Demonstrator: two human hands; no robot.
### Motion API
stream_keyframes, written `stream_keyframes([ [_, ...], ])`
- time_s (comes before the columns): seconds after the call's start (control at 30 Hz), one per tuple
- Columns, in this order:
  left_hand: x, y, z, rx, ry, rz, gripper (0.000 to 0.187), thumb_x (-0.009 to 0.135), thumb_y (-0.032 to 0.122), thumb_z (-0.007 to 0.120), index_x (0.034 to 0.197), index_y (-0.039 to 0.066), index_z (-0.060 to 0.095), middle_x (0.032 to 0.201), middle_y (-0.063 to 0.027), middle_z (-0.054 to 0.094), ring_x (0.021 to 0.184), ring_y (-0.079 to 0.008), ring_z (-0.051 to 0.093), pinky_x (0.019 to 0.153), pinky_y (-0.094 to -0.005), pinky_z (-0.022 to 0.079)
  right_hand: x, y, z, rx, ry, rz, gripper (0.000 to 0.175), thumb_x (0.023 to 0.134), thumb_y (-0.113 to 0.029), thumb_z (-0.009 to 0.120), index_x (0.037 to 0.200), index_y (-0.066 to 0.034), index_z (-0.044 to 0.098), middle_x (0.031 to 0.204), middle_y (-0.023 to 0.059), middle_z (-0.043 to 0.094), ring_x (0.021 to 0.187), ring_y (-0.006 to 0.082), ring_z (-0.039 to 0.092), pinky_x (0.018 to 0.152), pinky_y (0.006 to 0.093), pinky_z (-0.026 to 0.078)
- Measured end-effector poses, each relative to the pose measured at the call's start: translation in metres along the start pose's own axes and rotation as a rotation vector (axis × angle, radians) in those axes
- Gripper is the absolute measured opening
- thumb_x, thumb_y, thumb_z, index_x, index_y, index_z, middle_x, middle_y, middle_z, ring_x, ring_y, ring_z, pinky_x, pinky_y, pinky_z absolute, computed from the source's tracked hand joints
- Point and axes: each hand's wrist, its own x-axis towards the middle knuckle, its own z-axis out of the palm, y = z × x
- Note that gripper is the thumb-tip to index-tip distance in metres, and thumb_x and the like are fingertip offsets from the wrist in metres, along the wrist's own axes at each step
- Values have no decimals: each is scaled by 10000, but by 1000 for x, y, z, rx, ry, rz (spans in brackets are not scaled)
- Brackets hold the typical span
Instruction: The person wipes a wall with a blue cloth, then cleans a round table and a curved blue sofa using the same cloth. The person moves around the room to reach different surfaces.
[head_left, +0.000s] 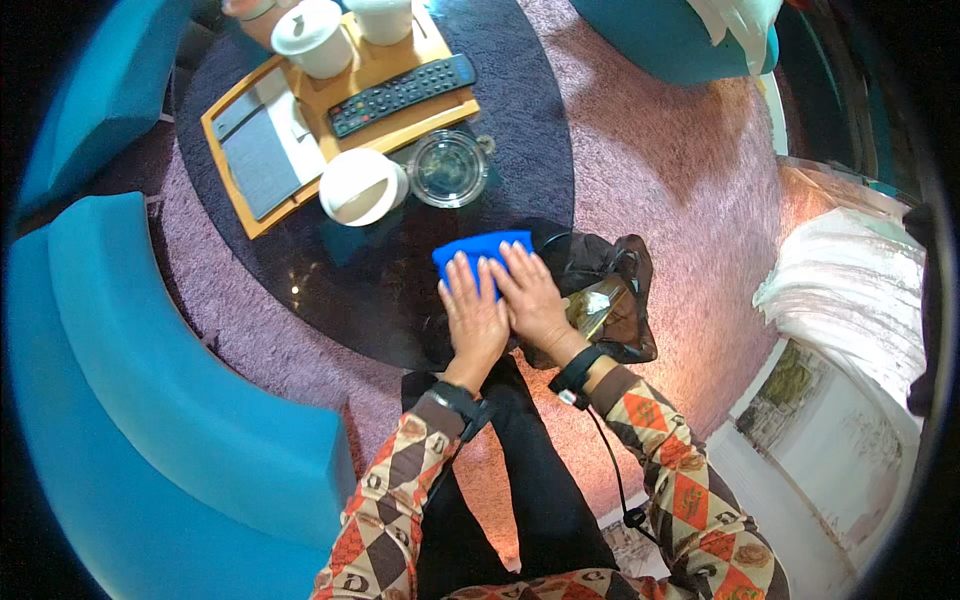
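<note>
A folded bright blue cloth (480, 246) lies at the near edge of the round dark glass table (375, 300). Both hands rest palm down on it, side by side, fingers stretched out and pointing away from me. My left hand (476, 311) covers the cloth's near left part. Over its near right part lies my right hand (529, 300), its thumb side against the left hand. Neither hand curls around the cloth, and its near edge is hidden under them. Just right of my right wrist is a black bag (634, 277) with a shiny packet (598, 306) showing.
Beyond the cloth stand a white cup (364, 187) and a clear glass ashtray (448, 169). Behind them a wooden tray (442, 109) holds a remote control (401, 94), a lidded white mug (311, 37) and a grey folder (262, 165). Blue curved seating (187, 420) lines the left.
</note>
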Motion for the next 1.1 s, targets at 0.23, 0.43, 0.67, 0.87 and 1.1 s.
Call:
stream_keyframes([
  [0.23,112,68,26,-104,133,93,756,904,215,611,1533,-32,271,1620,-320,101,1513,-491,79,1187,-658,120,56,101,-37,-21,137,48,570,806,-119,639,1370,-84,564,1518,189,443,1411,397,408,1153,530,336],
  [0.43,191,74,23,-2,220,108,745,901,247,625,1515,-41,315,1612,-318,161,1517,-462,120,1202,-622,137,125,154,-47,-21,226,-101,579,784,-149,665,1352,-83,576,1487,190,481,1396,391,429,1148,494,357],
  [0.67,260,68,5,-12,346,100,733,941,229,596,1527,-52,257,1594,-359,153,1497,-518,107,1183,-654,117,210,177,-60,-154,306,-161,542,832,-222,665,1368,-172,597,1494,148,492,1410,340,423,1149,483,340],
  [0.87,167,61,19,22,156,113,711,948,220,562,1551,-9,264,1623,-304,149,1513,-470,131,1193,-627,139,114,126,-33,9,245,22,455,884,-148,564,1332,-70,579,1501,222,453,1410,405,402,1153,534,326],
  [1.1,-16,49,26,-37,-55,72,718,931,259,561,1545,-5,300,1609,-308,200,1497,-480,184,1188,-631,149,-41,25,-23,144,-30,187,607,839,-104,592,1435,-52,483,1572,239,330,1468,422,301,1198,571,238],
])
